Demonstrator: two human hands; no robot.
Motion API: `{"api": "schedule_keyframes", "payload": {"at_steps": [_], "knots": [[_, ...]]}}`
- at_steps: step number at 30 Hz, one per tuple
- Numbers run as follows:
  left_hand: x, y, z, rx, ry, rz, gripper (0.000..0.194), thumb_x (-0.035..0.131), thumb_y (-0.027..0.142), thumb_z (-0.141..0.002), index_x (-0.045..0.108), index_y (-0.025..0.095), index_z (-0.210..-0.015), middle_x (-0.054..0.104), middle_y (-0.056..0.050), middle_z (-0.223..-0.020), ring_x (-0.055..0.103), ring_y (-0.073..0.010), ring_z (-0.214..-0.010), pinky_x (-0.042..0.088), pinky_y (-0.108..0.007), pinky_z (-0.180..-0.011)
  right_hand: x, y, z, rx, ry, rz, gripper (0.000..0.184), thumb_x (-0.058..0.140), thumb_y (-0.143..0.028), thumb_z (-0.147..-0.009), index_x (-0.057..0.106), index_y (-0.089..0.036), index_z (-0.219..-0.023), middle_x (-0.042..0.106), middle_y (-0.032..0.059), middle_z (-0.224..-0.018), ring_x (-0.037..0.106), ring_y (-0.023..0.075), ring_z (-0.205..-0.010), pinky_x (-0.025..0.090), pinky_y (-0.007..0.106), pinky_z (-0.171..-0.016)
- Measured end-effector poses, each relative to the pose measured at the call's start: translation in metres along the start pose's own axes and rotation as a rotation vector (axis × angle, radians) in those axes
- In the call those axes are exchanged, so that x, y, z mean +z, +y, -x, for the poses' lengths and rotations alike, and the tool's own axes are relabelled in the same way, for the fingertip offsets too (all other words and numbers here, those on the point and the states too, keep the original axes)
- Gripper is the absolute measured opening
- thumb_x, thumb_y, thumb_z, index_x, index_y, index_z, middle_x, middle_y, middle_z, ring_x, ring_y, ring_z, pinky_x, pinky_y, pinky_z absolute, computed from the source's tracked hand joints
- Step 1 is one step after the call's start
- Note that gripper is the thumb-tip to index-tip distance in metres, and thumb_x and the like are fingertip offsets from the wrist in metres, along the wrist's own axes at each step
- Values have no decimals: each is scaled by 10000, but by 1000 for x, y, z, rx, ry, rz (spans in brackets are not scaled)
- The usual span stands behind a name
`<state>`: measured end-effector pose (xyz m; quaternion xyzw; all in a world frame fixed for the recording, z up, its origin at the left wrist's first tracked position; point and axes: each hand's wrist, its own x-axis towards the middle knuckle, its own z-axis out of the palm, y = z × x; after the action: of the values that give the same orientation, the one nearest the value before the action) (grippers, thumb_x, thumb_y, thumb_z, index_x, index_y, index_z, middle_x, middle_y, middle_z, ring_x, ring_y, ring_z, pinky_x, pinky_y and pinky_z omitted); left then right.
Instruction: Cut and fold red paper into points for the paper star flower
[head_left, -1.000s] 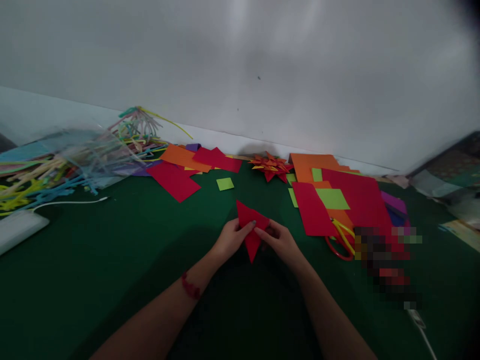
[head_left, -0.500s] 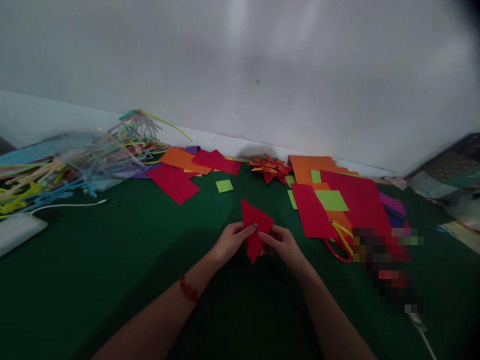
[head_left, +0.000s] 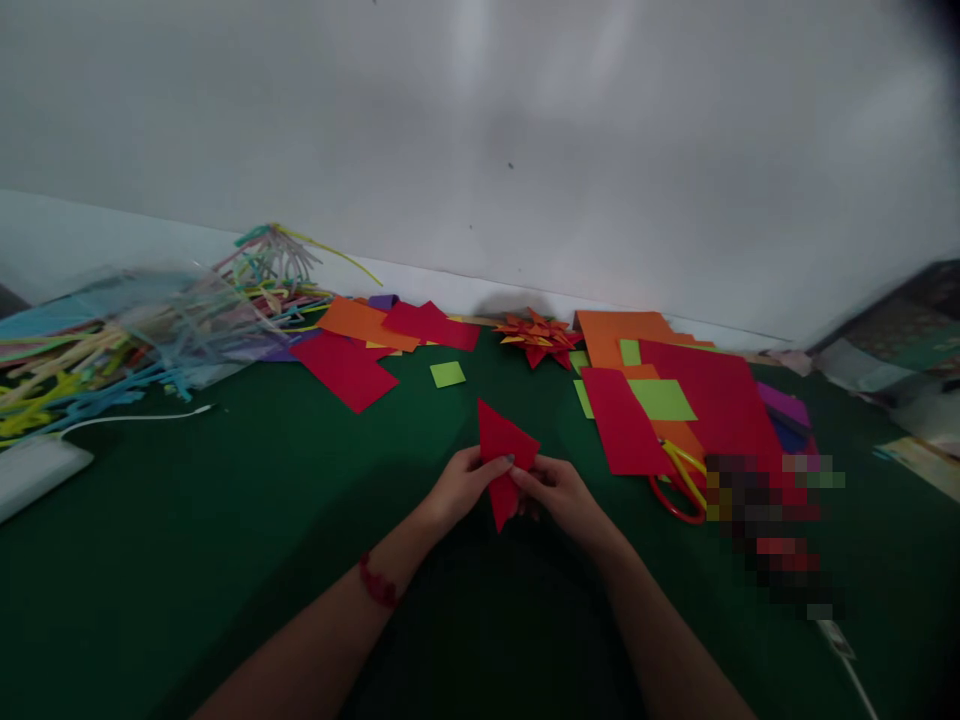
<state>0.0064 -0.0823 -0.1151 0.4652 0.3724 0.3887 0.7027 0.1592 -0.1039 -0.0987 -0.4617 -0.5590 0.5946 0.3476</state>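
A folded red paper piece (head_left: 503, 450), pointed at top and bottom, is held just above the green table (head_left: 225, 520) in front of me. My left hand (head_left: 459, 487) pinches its left side with thumb on top. My right hand (head_left: 561, 492) grips its right side, fingers curled under the fold. A red band sits on my left wrist.
Red, orange and lime paper sheets (head_left: 675, 400) lie to the right with red-and-yellow scissors (head_left: 679, 480). A folded red-orange paper star (head_left: 540, 335) sits by the wall. More sheets (head_left: 360, 350) and a heap of coloured strips (head_left: 135, 340) lie left, beside a white device (head_left: 37, 470).
Both hands keep hold of the red paper; it has shifted only slightly, its upper point tilting a little to the left.
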Motion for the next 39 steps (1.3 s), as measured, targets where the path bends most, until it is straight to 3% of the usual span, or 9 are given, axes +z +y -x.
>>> {"api": "schedule_keyframes", "payload": {"at_steps": [7,14,19,25,31,39], "knots": [[-2,-2,-2,4,5,-20,242,543,358,-770,590,121,-772,642,-46,-674,588,-143,-567,446,-244,-566,1,3,-2,11,43,-31,333,463,-485,-800,533,-160,-770,546,-12,-580,528,103,-493,387,207,-420],[0,-4,-2,51,-86,-147,123,607,232,-709,608,126,-771,651,-43,-732,595,-150,-653,456,-252,-627,-1,7,-4,47,101,-45,329,462,-479,-802,515,-163,-725,522,-25,-552,497,89,-449,372,193,-382],[-2,-6,0,29,-71,-173,65,592,182,-701,600,128,-737,645,-40,-714,591,-149,-648,453,-254,-621,1,7,-3,6,92,-16,300,489,-450,-800,535,-161,-733,500,-32,-530,480,86,-439,368,189,-376],[-1,-4,0,-35,-141,-54,220,601,303,-724,599,116,-841,644,-65,-772,601,-166,-677,458,-271,-638,-1,2,-1,-23,130,-9,280,529,-432,-778,564,-155,-760,506,-34,-535,453,73,-426,339,190,-389],[3,-1,0,-3,55,-18,358,505,460,-777,583,117,-712,624,-46,-658,580,-148,-583,442,-257,-590,4,4,-2,-60,161,-7,247,543,-403,-776,576,-158,-786,541,-35,-523,472,77,-421,334,189,-393],[2,-1,-1,-35,43,-10,442,451,514,-787,586,118,-645,619,-57,-615,576,-150,-568,448,-273,-601,5,4,-2,-60,173,5,218,556,-384,-768,590,-168,-769,549,-37,-537,462,71,-418,330,184,-388]]}}
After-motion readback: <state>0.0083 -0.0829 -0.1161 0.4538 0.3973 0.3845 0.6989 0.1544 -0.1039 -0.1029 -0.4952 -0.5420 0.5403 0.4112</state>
